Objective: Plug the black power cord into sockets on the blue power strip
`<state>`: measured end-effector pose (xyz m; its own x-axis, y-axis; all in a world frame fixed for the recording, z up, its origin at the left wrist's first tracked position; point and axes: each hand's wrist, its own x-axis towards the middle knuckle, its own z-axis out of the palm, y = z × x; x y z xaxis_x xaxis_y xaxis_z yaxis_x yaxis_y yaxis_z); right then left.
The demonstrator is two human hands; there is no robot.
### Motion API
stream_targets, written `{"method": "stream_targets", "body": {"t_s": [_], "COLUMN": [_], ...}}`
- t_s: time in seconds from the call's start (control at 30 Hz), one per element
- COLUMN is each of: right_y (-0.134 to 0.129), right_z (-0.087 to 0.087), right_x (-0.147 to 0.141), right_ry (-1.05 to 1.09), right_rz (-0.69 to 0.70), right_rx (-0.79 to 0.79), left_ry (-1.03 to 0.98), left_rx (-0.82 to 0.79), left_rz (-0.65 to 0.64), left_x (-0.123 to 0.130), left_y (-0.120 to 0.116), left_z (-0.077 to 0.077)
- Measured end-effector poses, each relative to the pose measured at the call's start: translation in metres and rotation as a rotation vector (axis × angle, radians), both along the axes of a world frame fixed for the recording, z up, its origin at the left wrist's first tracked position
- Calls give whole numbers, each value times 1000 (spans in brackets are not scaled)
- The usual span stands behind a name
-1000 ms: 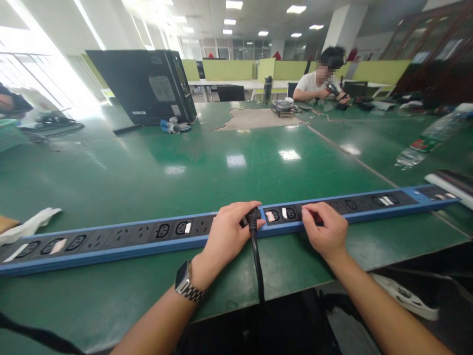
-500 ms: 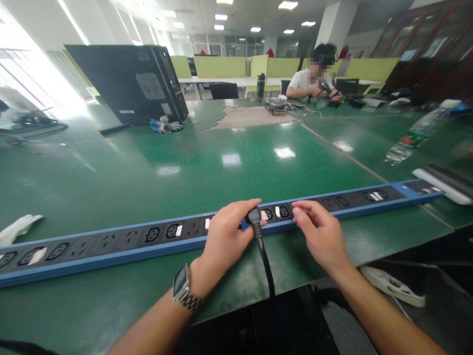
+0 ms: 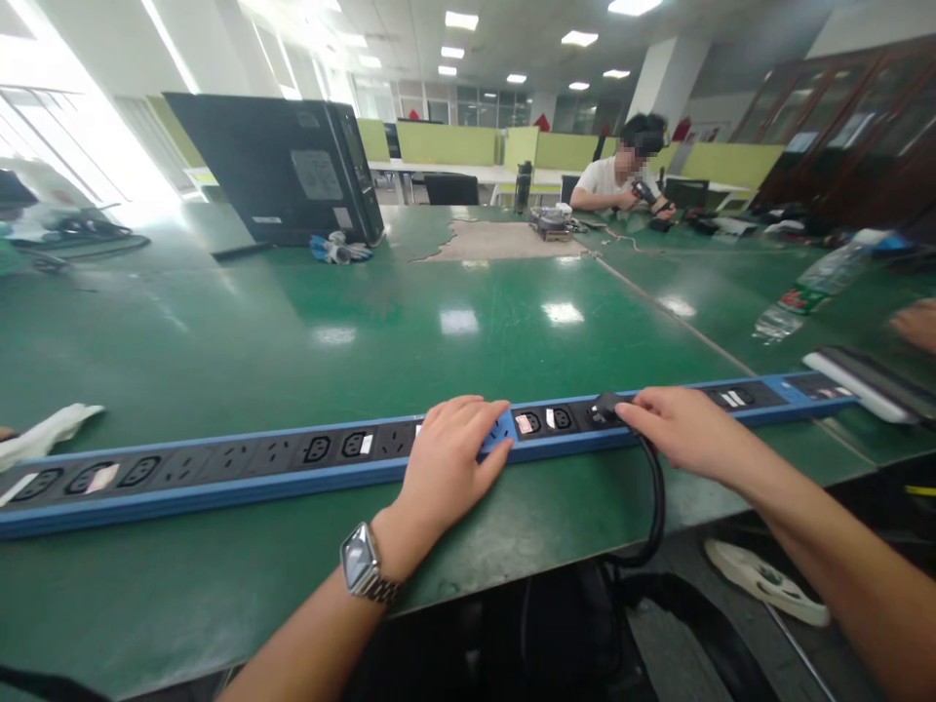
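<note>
A long blue-framed power strip (image 3: 249, 497) with black sockets runs across the green table in front of me. My left hand (image 3: 457, 448), a watch on its wrist, grips the strip near its middle, thumb on the near side and fingers over the top. Further right, my right hand (image 3: 677, 429) pinches a black power plug (image 3: 605, 406) against the strip's sockets. Whether its prongs are in a socket I cannot tell. The plug's black cable (image 3: 656, 507) bends down over the table's near edge.
A black computer case (image 3: 285, 175) stands at the back left, with gloves (image 3: 340, 249) beside it. A plastic bottle (image 3: 811, 288) lies at right, near a black-and-white device (image 3: 870, 385) by the strip's end. Across the table sits a person (image 3: 614, 180); another person's hand (image 3: 917, 324) shows at the right edge.
The plug has gone from beside my left hand to a spot further right along the strip, now in my right hand. My left hand no longer touches it and rests on the strip.
</note>
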<state>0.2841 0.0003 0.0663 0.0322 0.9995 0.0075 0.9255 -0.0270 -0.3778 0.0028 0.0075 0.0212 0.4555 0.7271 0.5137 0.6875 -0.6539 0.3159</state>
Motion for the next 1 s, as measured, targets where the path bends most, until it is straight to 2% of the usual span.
{"method": "stream_targets", "body": {"t_s": [0.1, 0.23, 0.33, 0.5, 0.6, 0.7, 0.77, 0.83, 0.93, 1.0], "right_y": [15, 18, 20, 17, 16, 15, 14, 14, 15, 18], "right_z": [2, 4, 9, 6, 11, 32, 47, 52, 37, 21], "right_x": [-4, -14, -20, -37, -39, -10, 28, 72, 121, 136], "right_ry": [-172, -355, -469, -504, -445, -228, -72, -53, -63, -59], "right_rz": [54, 94, 72, 5, 36, -30, -192, -294, -264, -195], "right_rx": [-38, -125, -195, -166, -132, -87, -43, -144, -320, -315], "left_ry": [36, 45, 71, 108, 116, 114, 108, 103, 100, 106], "left_rx": [2, -6, -7, 27, 45, 49, 49, 48, 43, 40], "left_rz": [56, 64, 89, 95, 96, 79, 69, 78, 104, 104], "left_x": [-6, -5, 0, 4, 2, -2, -3, -3, -2, -1], "left_y": [5, 6, 7, 8, 7, 7, 6, 6, 6, 5], "left_z": [-6, -11, -12, -12, -13, -13, -13, -13, -12, -12]}}
